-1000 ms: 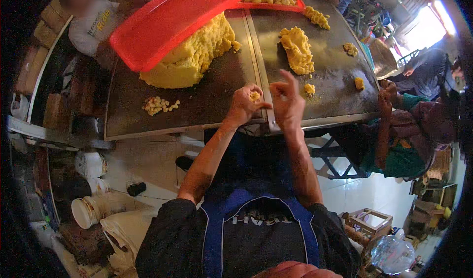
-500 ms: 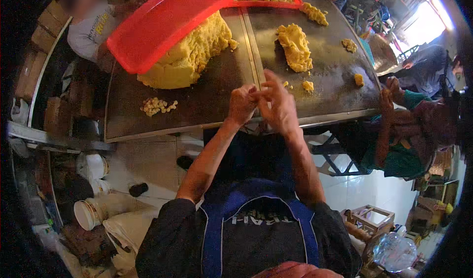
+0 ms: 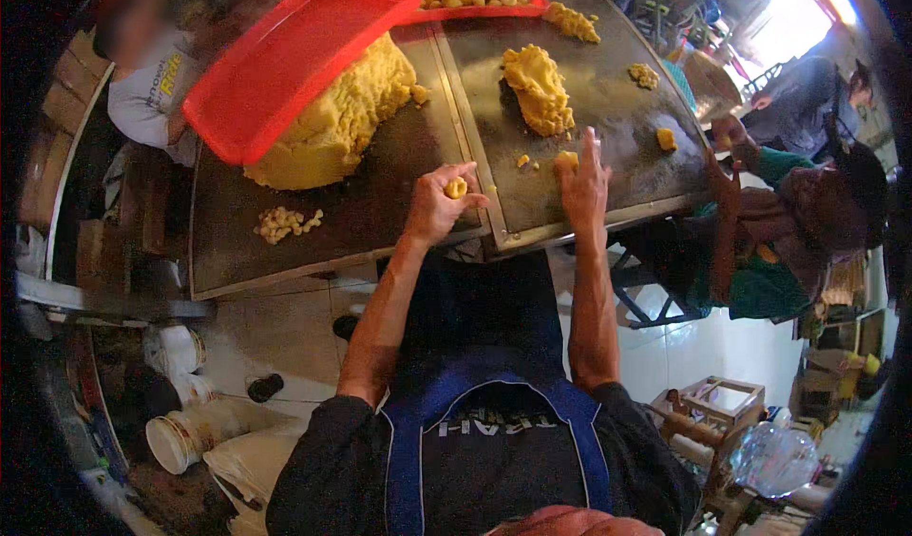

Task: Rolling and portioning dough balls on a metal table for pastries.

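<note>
My left hand is curled around a small piece of yellow dough, whose hollowed-looking end shows between thumb and forefinger. Over the right half of the table, my right hand lies with fingers stretched forward. At its thumb side is a small dough lump; whether they touch I cannot tell. Tiny crumbs lie left of that lump. Beyond rests a larger yellow dough piece. A big block of dough sits at the left, partly covered by a tilted red tray.
A second red tray at the back holds many small dough balls. Pale small pieces lie at the table's near left. More dough bits sit on the right. One person is at the left, others at the right. A metal seam divides the tabletop.
My hands were together above the seam and have moved apart. The right one went right, toward the small lump; the left, now left of the seam, shows dough in its grip.
</note>
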### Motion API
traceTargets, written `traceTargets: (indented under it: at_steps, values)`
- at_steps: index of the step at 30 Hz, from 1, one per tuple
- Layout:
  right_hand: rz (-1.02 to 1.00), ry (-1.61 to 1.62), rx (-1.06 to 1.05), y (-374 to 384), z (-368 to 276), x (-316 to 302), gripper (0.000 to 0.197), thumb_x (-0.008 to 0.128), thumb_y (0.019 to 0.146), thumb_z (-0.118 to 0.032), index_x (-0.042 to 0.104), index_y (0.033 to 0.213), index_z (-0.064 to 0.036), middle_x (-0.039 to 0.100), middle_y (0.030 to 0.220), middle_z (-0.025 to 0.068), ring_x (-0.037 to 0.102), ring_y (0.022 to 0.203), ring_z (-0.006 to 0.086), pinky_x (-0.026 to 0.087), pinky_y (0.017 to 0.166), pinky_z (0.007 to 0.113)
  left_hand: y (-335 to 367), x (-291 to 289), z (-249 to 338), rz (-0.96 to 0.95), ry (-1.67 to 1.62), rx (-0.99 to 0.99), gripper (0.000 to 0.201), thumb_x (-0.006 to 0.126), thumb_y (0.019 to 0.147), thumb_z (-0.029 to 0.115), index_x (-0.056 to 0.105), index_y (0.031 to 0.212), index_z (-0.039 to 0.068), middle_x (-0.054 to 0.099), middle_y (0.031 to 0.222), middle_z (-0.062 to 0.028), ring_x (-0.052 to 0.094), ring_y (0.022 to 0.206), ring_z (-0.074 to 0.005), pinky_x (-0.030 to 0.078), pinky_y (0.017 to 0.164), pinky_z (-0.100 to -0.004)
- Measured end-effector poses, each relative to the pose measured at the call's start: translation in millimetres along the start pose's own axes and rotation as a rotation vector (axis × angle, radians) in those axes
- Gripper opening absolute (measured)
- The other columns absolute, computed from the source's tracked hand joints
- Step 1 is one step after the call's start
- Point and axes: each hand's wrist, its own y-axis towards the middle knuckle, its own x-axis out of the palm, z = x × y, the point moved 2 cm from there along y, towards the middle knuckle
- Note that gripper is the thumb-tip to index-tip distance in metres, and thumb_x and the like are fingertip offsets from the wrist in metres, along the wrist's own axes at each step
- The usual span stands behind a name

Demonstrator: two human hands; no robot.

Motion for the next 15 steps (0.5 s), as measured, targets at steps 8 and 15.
traceTargets:
  at_steps: [8, 15]
  values:
    - [-0.108, 0.259, -0.475, -5.9, -26.4, 31.8, 0.014, 0.052, 0.097, -0.014, 0.064, 0.102, -0.0115, 0.068, 0.084, 0.0169, 0.069, 0.078, 0.0411, 0.056, 0.069, 0.049, 8.0, -15.3, 3.0, 0.035, 0.072, -0.098, 0.034, 0.091, 0.075, 0.017, 0.074, 0.1, 0.001, 0.069, 0.074, -0.0019, 0.061, 0.07, -0.0071, 0.05, 0.062, -0.0262]
    - [0.044, -0.001, -0.324, 76.9, 4.8, 49.3, 0.016, 0.057, 0.096, -0.016, 0.068, 0.108, -0.0122, 0.072, 0.103, 0.0137, 0.071, 0.088, 0.0359, 0.056, 0.074, 0.048, 7.9, -13.4, -13.9, 0.041, 0.005, -0.244, 0.024, 0.088, 0.08, 0.019, 0.072, 0.082, 0.001, 0.069, 0.077, -0.0045, 0.062, 0.07, -0.0113, 0.049, 0.063, -0.0297]
